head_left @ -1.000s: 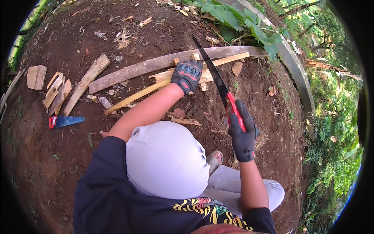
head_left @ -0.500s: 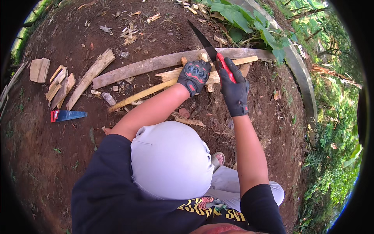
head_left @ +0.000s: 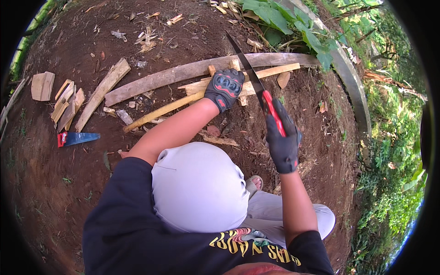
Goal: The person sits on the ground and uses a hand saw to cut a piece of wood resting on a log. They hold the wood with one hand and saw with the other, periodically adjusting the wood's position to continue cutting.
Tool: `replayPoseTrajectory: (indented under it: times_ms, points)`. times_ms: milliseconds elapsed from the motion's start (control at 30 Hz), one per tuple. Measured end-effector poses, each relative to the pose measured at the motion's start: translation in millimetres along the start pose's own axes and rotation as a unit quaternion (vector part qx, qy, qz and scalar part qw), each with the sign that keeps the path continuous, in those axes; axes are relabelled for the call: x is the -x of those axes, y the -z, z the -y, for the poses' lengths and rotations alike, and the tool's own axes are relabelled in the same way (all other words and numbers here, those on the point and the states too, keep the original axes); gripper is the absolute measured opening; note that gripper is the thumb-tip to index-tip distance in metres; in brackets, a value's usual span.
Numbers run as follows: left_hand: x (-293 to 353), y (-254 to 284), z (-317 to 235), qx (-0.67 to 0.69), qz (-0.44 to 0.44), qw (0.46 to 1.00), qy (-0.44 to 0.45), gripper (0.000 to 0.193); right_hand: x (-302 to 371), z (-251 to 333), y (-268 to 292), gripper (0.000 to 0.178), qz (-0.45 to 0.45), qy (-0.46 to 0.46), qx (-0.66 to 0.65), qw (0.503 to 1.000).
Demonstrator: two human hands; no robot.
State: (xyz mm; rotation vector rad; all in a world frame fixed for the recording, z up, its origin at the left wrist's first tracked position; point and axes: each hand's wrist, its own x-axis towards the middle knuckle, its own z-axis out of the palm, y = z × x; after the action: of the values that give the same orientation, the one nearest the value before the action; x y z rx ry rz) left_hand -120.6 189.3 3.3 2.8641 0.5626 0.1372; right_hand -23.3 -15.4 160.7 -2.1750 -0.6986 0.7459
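My right hand (head_left: 283,137), in a black glove, is wrapped round the red handle of a hand saw (head_left: 249,68). The dark blade points up and away to the left, lying across a thin wooden strip (head_left: 277,70). My left hand (head_left: 225,88), gloved in black with red trim, is closed over the crossed wood pieces and presses on them; its fingertips are hidden beneath it. Short wooden blocks (head_left: 235,65) poke out beyond the knuckles. A long yellowish stick (head_left: 165,110) runs from under this hand toward the lower left. Behind the pile lies a long weathered plank (head_left: 169,78).
On the soil at left lie a second saw (head_left: 79,138) with a blue blade, several split wood pieces (head_left: 68,103), a wood block (head_left: 43,86) and a board (head_left: 104,91). Large green leaves (head_left: 275,19) and a curved concrete edge (head_left: 353,85) border the right. My knee (head_left: 199,188) is close in front.
My right hand has drawn the saw back toward me and slightly right, so more of the blade shows on my side of the wood. My left hand stays on the wood.
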Motion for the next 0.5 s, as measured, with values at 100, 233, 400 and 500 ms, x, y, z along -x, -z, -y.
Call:
replayPoseTrajectory:
  times_ms: [100,233,400,500]
  points:
    - [-10.1,8.4,-11.0,0.009,0.023,1.000,-0.016,0.021,-72.8,-16.8,-40.3,0.045,-0.024,0.035,-0.064,0.997]
    - [-8.8,4.8,-7.8,0.021,0.024,0.999,-0.001,0.019,-36.0,-32.1,-29.2,0.045,-0.023,0.007,-0.069,0.997]
    - [-3.1,6.8,-1.3,0.011,0.026,0.999,0.015,0.023,113.5,-17.4,64.7,0.044,0.003,-0.016,0.089,0.996]
    - [-5.3,16.6,-6.9,-0.003,0.046,0.999,0.003,0.023,136.8,-12.8,72.8,0.048,-0.002,-0.046,0.097,0.994]
